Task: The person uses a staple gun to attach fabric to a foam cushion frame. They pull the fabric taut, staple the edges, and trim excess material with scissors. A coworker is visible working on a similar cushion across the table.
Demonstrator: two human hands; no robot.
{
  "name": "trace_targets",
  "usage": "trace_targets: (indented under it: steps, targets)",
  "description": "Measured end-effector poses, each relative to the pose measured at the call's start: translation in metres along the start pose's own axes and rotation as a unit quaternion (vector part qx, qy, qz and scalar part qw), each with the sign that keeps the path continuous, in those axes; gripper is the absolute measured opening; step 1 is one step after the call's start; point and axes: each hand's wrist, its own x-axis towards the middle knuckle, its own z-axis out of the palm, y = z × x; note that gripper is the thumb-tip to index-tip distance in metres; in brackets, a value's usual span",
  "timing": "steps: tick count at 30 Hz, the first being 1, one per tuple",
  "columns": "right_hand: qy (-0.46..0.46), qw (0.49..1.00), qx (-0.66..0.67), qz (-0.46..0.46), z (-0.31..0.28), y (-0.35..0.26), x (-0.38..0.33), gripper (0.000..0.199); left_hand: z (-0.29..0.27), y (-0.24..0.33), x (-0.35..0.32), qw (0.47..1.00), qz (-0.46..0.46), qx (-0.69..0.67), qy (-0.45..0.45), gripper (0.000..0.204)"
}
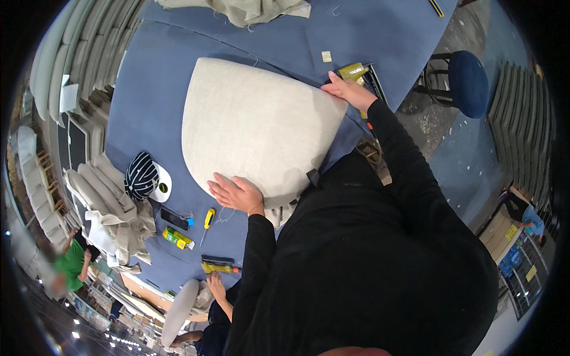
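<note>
A beige fabric-covered seat cushion [255, 124], rounded at its left side, lies flat on the blue-covered table [139, 89] in front of me. My left hand [236, 194] rests on its near edge, fingers spread flat on the fabric. At the far right corner of the cushion lies my right hand [349, 92], fingers stretched out along the edge. Just beyond that hand is a yellow-green staple gun [354, 72], partly hidden by the hand and sleeve.
Left of the cushion lie a striped cap [142, 177], a phone [174, 218], a small yellow-green box [177, 238] and a yellow screwdriver [208, 221]. A co-worker's hand [217, 289] is near another staple gun [218, 267]. A blue stool [468, 84] and stacked cushions [522, 121] stand right.
</note>
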Motion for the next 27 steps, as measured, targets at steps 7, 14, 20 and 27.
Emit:
trace_targets:
  steps: [7, 14, 20, 27]
  targets:
    - [-0.058, 0.992, -0.069, 0.092, 0.005, -0.022, 0.037, 0.097, 0.002, -0.005, 0.001, 1.0, -0.001, -0.008, 0.004, 0.068]
    - [-0.107, 0.985, 0.007, 0.132, -0.009, -0.02, 0.041, 0.094, 0.008, -0.01, -0.002, 1.0, -0.001, 0.001, 0.006, 0.07]
    - [-0.163, 0.977, 0.012, 0.137, -0.012, -0.01, 0.049, 0.101, 0.007, -0.009, -0.001, 1.0, 0.001, -0.008, 0.016, 0.07]
    - [-0.152, 0.98, 0.053, 0.119, -0.007, -0.012, 0.042, 0.098, 0.003, -0.005, -0.001, 1.0, -0.006, -0.008, 0.019, 0.069]
